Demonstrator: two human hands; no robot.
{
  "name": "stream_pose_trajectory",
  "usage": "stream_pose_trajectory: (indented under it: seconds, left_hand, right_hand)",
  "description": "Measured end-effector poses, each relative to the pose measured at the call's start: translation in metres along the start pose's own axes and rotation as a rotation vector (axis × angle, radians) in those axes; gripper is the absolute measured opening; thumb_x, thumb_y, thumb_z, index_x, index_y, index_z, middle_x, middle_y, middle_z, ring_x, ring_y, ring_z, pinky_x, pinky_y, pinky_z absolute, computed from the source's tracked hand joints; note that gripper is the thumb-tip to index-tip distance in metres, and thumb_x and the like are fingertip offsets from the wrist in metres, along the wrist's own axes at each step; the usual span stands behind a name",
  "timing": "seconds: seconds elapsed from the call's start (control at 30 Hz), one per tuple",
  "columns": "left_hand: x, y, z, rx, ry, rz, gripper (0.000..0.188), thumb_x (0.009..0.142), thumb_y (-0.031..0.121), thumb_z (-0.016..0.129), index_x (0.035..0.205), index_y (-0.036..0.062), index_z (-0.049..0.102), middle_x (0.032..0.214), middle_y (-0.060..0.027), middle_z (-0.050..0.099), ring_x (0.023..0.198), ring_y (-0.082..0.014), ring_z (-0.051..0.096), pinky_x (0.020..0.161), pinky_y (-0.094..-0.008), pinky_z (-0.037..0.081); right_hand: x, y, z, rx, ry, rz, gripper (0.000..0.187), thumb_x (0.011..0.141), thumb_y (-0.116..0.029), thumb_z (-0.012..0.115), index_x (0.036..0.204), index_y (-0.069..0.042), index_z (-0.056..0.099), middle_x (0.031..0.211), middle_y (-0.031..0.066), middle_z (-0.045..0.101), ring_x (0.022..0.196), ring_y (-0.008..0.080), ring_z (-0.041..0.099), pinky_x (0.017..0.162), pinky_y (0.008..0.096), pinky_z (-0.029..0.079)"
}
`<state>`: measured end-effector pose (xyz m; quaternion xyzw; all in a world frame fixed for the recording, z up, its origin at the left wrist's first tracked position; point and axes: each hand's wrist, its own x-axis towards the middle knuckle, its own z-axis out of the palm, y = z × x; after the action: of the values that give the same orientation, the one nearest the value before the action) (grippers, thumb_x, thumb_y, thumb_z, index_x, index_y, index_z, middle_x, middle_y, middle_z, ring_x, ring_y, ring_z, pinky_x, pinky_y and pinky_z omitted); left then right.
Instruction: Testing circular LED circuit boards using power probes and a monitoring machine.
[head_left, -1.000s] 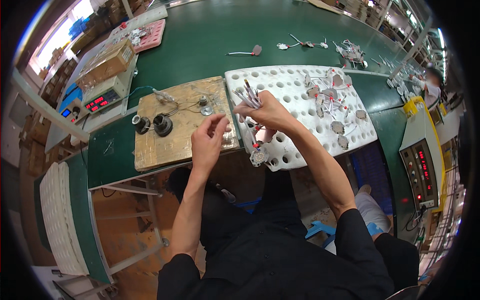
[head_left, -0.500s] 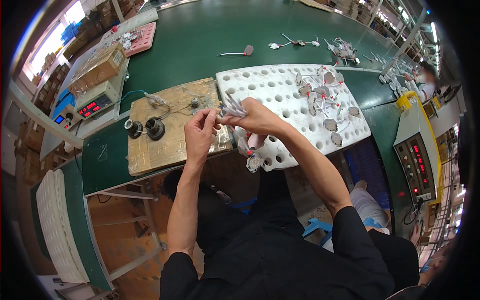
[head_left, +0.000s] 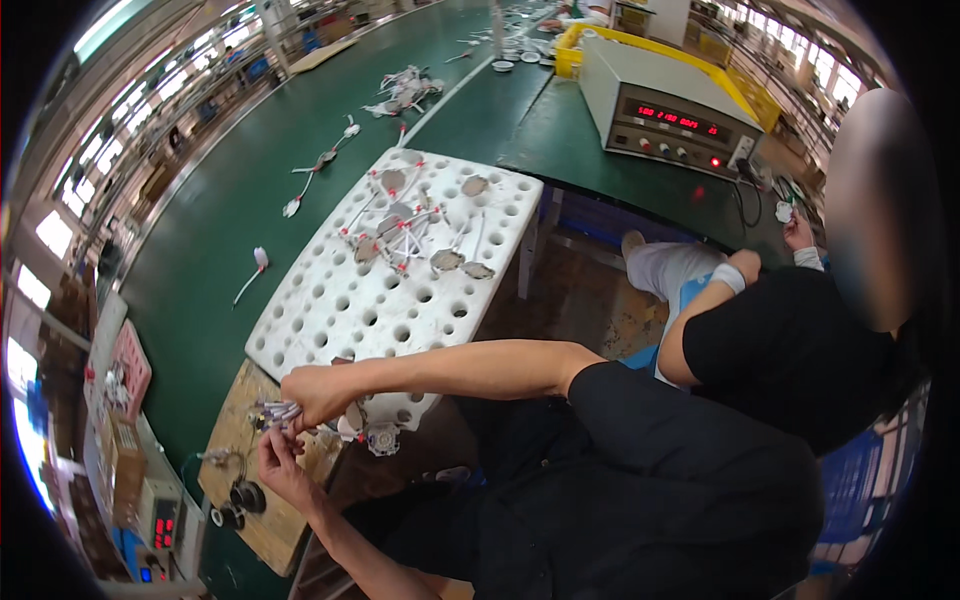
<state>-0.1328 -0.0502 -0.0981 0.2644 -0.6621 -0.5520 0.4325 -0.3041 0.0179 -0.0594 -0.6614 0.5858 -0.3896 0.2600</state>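
My right hand [head_left: 318,394] is closed around a bundle of white wires [head_left: 277,412], whose ends stick out past the fingers. Round boards with white wires and red connectors hang below that hand; one pale round board [head_left: 383,439] shows plainly. Just beneath the bundle, my left hand [head_left: 284,466] has its thumb and fingers pinched together near the wires; what lies between the fingertips is too small to make out. Both hands are over the seam between the wooden board [head_left: 262,515] and the white foam tray [head_left: 310,322]. Several wired boards [head_left: 400,225] lie on the tray.
Black round sockets [head_left: 247,496] sit on the wooden board. A bench power supply [head_left: 665,115] stands at the right, beside a yellow bin [head_left: 745,85]. Wired boards [head_left: 405,90] are heaped on the green table [head_left: 215,215]. A co-worker's hand [head_left: 797,232] holds a small board close by.
The view has swung to the right, so the tray and hands appear farther left and the co-worker shows more. My right hand still holds the wire bundle, my left still pinches beside it.
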Motion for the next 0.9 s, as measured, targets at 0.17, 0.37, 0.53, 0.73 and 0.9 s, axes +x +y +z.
stream_pose_trajectory:
  seconds: [0.17, 0.37, 0.53, 0.73, 0.9]
  left_hand:
    - [-0.003, -0.001, 0.001, -0.02, 0.01, 0.04, 0.026, 0.1, 0.02, 0.055, 0.081, 0.0034, 0.057, 0.07, 0.0004, 0.052, 0.063, -0.007, 0.046, 0.057, -0.0213, 0.037]
    - [-0.014, 0.0, 0.02, 0.232, 0.1, 0.139, 0.033, 0.102, 0.027, 0.052, 0.079, 0.0031, 0.054, 0.06, -0.0001, 0.044, 0.054, -0.0075, 0.039, 0.051, -0.0246, 0.031]
    - [-0.009, -0.004, 0.016, 0.214, 0.009, 0.078, 0.033, 0.102, 0.03, 0.05, 0.09, 0.0005, 0.058, 0.066, -0.0007, 0.048, 0.059, -0.0083, 0.048, 0.052, -0.0233, 0.038]
    - [-0.036, -0.011, 0.006, 0.149, -0.148, -0.045, 0.033, 0.1, 0.02, 0.054, 0.126, -0.0008, 0.052, 0.09, -0.0059, 0.06, 0.075, -0.0113, 0.056, 0.062, -0.0218, 0.044]
    - [-0.071, 0.022, 0.045, -0.001, -0.078, -0.036, 0.049, 0.096, 0.011, 0.061, 0.14, 0.0018, 0.04, 0.093, -0.0028, 0.058, 0.074, -0.0068, 0.05, 0.062, -0.0216, 0.041]
  right_hand:
    - [-0.003, 0.001, 0.002, 0.093, 0.074, -0.022, 0.018, 0.074, -0.019, 0.068, 0.07, -0.001, 0.067, 0.062, 0.0182, 0.063, 0.06, 0.0336, 0.063, 0.056, 0.0423, 0.047]
    - [0.005, -0.001, 0.016, -0.11, 0.255, -0.047, 0.018, 0.07, -0.012, 0.065, 0.061, 0.003, 0.064, 0.053, 0.0184, 0.059, 0.052, 0.0316, 0.064, 0.049, 0.0403, 0.049]
    - [0.003, 0.003, 0.012, -0.067, 0.291, 0.063, 0.022, 0.071, -0.016, 0.067, 0.064, 0.005, 0.064, 0.057, 0.0222, 0.061, 0.06, 0.0374, 0.065, 0.056, 0.0443, 0.052]
    - [0.012, 0.006, -0.001, 0.038, 0.551, 0.083, 0.035, 0.074, -0.028, 0.074, 0.07, 0.006, 0.065, 0.064, 0.0253, 0.062, 0.068, 0.0405, 0.066, 0.066, 0.0446, 0.052]
    - [0.015, 0.007, -0.003, 0.103, 0.67, 0.091, 0.037, 0.076, -0.03, 0.073, 0.072, 0.006, 0.065, 0.069, 0.0267, 0.063, 0.072, 0.0415, 0.066, 0.068, 0.0453, 0.052]
